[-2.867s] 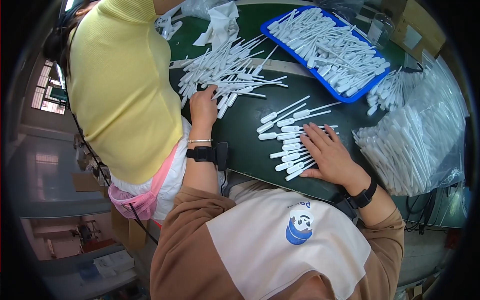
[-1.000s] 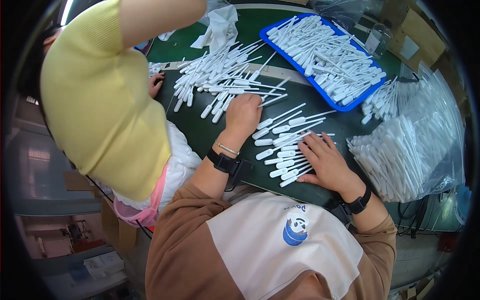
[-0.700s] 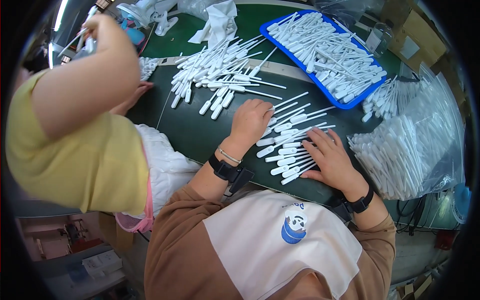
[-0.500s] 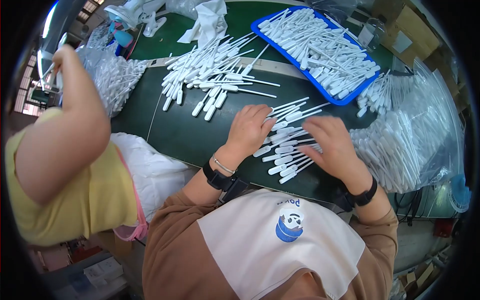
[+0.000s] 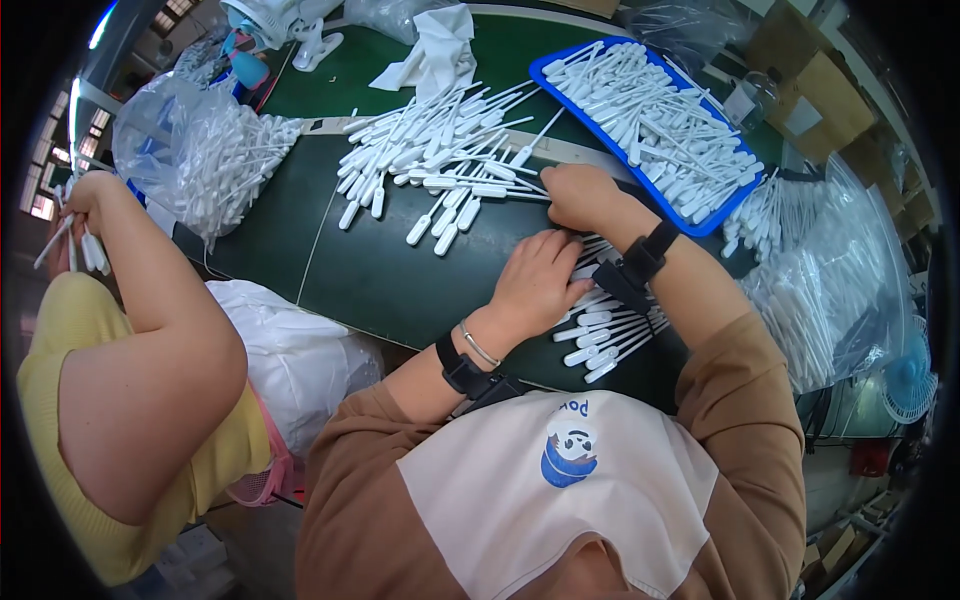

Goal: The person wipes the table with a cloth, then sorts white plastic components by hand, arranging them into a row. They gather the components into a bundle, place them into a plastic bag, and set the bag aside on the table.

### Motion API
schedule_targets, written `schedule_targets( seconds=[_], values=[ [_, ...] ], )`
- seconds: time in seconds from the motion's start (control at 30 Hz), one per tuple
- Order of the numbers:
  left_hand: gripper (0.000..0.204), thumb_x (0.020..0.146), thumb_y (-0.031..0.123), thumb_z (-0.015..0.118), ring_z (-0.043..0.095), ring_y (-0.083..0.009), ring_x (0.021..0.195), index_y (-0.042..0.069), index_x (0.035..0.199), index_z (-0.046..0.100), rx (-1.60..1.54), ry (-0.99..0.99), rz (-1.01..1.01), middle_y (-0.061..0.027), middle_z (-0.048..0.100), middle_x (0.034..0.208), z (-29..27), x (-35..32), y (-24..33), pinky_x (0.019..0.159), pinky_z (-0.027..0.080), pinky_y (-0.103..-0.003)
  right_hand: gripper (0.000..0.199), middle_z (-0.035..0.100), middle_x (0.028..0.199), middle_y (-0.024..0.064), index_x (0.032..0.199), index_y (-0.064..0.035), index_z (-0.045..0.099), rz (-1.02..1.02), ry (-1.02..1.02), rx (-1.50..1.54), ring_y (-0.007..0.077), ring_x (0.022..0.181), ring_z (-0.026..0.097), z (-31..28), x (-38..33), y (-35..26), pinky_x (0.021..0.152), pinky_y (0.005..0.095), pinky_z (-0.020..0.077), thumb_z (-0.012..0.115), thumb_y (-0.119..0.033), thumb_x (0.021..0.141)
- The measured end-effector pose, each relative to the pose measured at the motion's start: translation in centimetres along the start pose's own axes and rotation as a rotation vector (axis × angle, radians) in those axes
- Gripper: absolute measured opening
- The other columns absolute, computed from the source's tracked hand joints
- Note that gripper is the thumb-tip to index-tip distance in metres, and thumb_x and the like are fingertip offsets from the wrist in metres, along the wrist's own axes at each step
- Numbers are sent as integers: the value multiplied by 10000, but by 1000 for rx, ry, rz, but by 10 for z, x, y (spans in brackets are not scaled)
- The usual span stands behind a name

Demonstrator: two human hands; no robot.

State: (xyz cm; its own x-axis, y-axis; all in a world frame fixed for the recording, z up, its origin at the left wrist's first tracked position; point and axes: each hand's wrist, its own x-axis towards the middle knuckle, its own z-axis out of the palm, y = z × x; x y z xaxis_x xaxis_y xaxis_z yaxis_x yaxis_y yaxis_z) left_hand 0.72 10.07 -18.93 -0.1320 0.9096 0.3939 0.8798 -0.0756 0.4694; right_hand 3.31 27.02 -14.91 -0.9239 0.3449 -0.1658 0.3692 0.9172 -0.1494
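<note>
A neat row of white plastic pipettes (image 5: pixel 605 335) lies on the dark green belt (image 5: pixel 380 270) in front of me. My left hand (image 5: pixel 535 285) rests flat on the left end of that row, fingers spread. My right hand (image 5: pixel 580 195) has reached forward across the row to the edge of a loose heap of pipettes (image 5: pixel 440 150), its fingers curled down on the stems there. Whether it grips any of them is hidden. Both wrists wear black bands.
A blue tray (image 5: pixel 650 110) full of pipettes sits at the far right. Clear bags of pipettes lie at the right (image 5: pixel 820 290) and the far left (image 5: pixel 200 150). A co-worker in yellow (image 5: pixel 120 400) at my left holds pipettes in a raised hand (image 5: pixel 75 215).
My right hand left the aligned row and reached forward to the loose heap. My left hand moved onto the row. The co-worker leaned back from the belt to my left.
</note>
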Motion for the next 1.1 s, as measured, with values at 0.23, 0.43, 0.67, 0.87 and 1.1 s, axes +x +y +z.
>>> schedule_targets(
  seconds=[0.23, 0.43, 0.67, 0.87, 1.1],
  values=[
    [484, 804, 287, 701, 472, -332, 1204, 17, 1181, 561, -10, -20, 21, -167, 538, 1237, 0, 0, 2, 1028, 360, -441, 134, 679, 901, 202, 904, -32, 628, 22, 52, -72, 363, 851, 660, 0, -7, 2, 742, 446, 527, 573, -78, 791],
    [406, 833, 224, 646, 526, -360, 1116, 11, 1170, 564, -109, -37, -11, -191, 579, 1187, 4, 3, -15, 955, 414, -462, 68, 620, 821, 149, 830, -54, 587, -104, 318, -56, 353, 777, 632, -35, -75, 15, 663, 440, 509, 579, -55, 762],
    [381, 907, 241, 586, 563, -354, 1072, 25, 1219, 553, -298, -156, -282, -190, 628, 1131, -18, 28, -33, 905, 460, -444, 85, 545, 782, 108, 811, -56, 566, -153, 286, -71, 313, 752, 600, -7, -168, 36, 645, 417, 496, 590, -31, 733],
    [842, 794, 558, 664, 464, -364, 1262, -14, 1371, 442, -125, -407, -44, -226, 524, 1322, -11, 60, 3, 1060, 349, -456, 144, 557, 841, 109, 872, -61, 589, -95, 348, -21, 302, 796, 605, 38, -184, 44, 658, 405, 499, 610, -30, 733],
    [1138, 653, 678, 721, 327, -422, 1363, -71, 1421, 342, 213, -470, 34, -275, 388, 1436, 15, 48, 35, 1113, 256, -511, 263, 578, 950, 121, 1004, -69, 618, 17, 561, 244, 310, 838, 612, 47, -237, 27, 683, 391, 506, 690, -96, 752]
  ],
)
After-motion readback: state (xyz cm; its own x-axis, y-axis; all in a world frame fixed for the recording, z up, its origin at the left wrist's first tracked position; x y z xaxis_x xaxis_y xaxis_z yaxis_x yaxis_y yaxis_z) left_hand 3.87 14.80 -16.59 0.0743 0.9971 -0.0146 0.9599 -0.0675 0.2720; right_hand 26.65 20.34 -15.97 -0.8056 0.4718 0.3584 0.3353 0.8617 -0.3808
